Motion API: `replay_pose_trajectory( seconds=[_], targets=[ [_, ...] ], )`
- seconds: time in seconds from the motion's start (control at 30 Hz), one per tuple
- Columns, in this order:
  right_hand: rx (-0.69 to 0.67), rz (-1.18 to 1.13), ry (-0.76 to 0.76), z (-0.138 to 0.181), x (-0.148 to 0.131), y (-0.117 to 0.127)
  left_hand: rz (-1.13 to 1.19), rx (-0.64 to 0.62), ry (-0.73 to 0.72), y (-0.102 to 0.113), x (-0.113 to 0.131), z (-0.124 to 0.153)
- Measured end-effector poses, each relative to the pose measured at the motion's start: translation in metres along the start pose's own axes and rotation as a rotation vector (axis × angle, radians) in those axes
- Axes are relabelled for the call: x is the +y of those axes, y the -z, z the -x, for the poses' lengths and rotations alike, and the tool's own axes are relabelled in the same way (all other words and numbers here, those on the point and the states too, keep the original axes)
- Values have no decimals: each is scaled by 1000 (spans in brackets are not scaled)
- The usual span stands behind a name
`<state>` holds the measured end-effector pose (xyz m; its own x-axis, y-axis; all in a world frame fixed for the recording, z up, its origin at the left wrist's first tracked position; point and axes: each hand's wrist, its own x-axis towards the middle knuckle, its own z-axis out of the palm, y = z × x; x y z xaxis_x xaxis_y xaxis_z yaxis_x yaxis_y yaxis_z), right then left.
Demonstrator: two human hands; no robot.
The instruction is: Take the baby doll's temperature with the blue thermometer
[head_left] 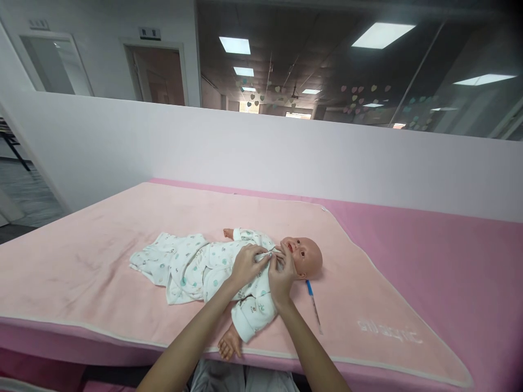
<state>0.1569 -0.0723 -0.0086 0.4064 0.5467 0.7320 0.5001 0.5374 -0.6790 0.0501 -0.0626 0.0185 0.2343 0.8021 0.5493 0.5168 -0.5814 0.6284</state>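
A baby doll (308,256) lies on its back, head to the right, dressed in a white onesie (216,261) with small green prints. My left hand (248,265) pinches the onesie's front close to the neck. Right beside it, under the doll's chin, my right hand (283,277) has its fingers closed on the collar edge. Both sets of fingertips nearly meet there, and the fastening between them is too small to make out. The doll's near hand (231,343) rests by the bed's front edge. Below its head lies a thin clear stick with a blue end (311,294).
The doll lies on a pale pink blanket (102,228) with a white border, spread over a darker pink mattress (469,261). A low white wall (286,158) runs behind the bed, with a large window above it. A doorway (159,76) stands at the back left.
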Motion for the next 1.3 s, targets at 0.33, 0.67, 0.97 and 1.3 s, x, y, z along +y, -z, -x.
replay_pose_trajectory(
  seconds=[0.33, 0.67, 0.97, 1.3],
  targets=[
    [15, -9, 66, 5, -1, 1, -35, 34, 16, 3, 7, 3],
    [-403, 257, 402, 1, -15, 3, -109, 84, 0, 40, -6, 31],
    [-380, 236, 417, 1, -17, 3, -198, 201, -2, 22, -6, 49],
    [-408, 200, 445, 1, -17, 5, -197, 194, 20, 24, -3, 48]
  ],
)
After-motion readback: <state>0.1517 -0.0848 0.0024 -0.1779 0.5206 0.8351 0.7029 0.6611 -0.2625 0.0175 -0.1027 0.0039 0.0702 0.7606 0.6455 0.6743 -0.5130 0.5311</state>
